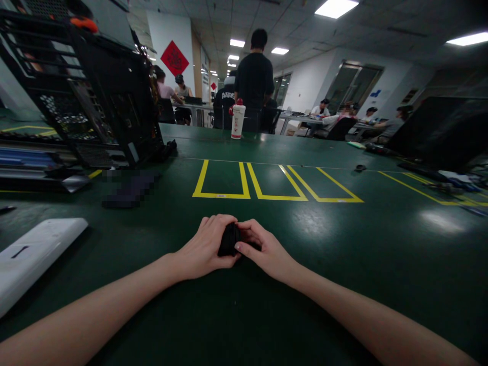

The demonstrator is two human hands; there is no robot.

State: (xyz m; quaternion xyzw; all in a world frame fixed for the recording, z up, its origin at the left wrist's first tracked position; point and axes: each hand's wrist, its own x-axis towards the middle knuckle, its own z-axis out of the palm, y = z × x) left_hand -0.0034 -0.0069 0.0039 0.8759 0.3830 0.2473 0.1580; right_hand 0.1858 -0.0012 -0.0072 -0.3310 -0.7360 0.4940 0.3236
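Observation:
A small black object (pixel 227 240) with a rounded outline is between my two hands, just above or on the green table (pixel 236 315); its kind is not clear. My left hand (pixel 208 245) is wrapped round its left side, thumb at the near edge and fingers over the far side. From the right, my right hand (pixel 270 254) pinches its edge with thumb and fingertips. Much of the object is covered by the fingers. Yellow tape outlines (pixel 221 195) lie on the table beyond my hands.
At the left stand an opened black computer case (pixel 110 101) and a white box-shaped device (pixel 38 249). A white cup (pixel 238 121) is at the far edge. A black monitor (pixel 438 132) and cables (pixel 453 188) occupy the right. Several people are in the background, one standing person (pixel 254 76) among them.

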